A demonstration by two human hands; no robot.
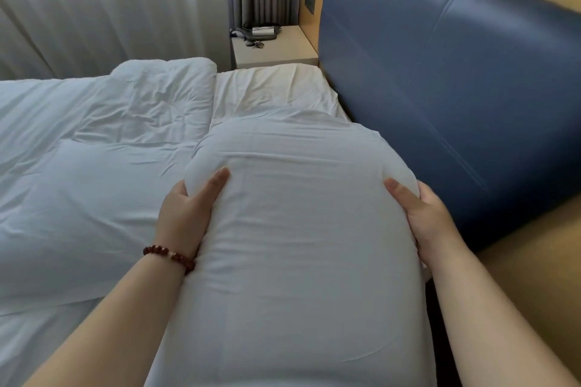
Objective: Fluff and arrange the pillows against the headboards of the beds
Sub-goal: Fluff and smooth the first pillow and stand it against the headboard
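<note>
Both hands are gripping the white pillow (301, 229): left hand (185, 214) squeezing its side away from the blue headboard (456, 97), right hand (427, 217) the headboard side. Pillow is lying just beside the headboard.

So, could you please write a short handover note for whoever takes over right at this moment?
Hands: left hand and right hand each grip one side of the white pillow, thumbs on top.
Things: pillow lies lengthwise beside the blue headboard, not leaning on it; rumpled duvet on its left.
Done: pillow in hand.
Left: fluff it, set it against the headboard.
</note>
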